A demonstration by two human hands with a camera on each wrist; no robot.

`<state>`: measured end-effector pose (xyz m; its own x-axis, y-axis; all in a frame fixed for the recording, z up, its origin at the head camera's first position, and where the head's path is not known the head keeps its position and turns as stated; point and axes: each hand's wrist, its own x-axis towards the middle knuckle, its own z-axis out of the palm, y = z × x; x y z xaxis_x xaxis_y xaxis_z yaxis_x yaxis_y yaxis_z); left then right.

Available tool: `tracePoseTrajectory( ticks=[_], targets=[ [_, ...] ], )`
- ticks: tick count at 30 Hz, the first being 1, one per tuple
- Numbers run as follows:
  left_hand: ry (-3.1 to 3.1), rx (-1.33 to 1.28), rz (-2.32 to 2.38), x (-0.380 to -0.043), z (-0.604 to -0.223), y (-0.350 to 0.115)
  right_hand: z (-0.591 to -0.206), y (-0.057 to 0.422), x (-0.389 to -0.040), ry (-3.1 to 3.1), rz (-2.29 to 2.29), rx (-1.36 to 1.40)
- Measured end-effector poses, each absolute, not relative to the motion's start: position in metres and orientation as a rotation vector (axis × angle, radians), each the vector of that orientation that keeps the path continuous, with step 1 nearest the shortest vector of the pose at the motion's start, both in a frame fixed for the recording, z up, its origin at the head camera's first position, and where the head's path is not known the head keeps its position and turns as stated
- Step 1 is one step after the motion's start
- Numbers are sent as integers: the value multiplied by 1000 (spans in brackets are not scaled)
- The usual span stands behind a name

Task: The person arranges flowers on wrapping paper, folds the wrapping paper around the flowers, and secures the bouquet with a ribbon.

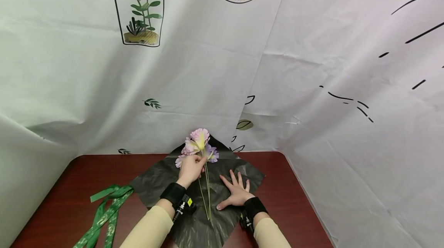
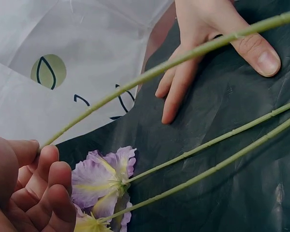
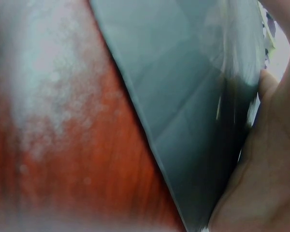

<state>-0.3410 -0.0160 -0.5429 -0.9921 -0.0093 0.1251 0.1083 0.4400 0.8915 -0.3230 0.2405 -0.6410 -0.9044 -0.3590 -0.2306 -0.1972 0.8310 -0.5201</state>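
Note:
Between thumb and forefinger, my left hand (image 1: 190,169) pinches the green stem (image 2: 150,75) of an artificial flower. Pink and yellow blooms (image 1: 200,139) and a purple one (image 1: 211,153) cluster just beyond that hand in the head view. In the left wrist view, two other stems (image 2: 193,186) lie over a black sheet of wrapping paper (image 1: 152,186), beneath the pinched one. My right hand (image 1: 237,194) rests on the sheet with spread fingers, to the right of the stems. The right wrist view shows the sheet's edge and part of the palm.
A green patterned ribbon (image 1: 112,211) lies loosely at the left on the reddish-brown table (image 1: 284,205). White printed fabric (image 1: 208,67) hangs behind the table and along its sides. The sheet's far corner reaches the table's back edge.

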Motion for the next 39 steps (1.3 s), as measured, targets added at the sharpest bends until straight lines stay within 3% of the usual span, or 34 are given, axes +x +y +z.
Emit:
tracePoseTrajectory(
  ticks=[31, 39],
  targets=[
    [-2730, -102, -1313, -352, -558, -15, -632, 237, -320, 2646, -740, -415],
    [-2685, -214, -1275, -355, -573, -12, -632, 239, -320, 2653, -737, -413]
  ],
)
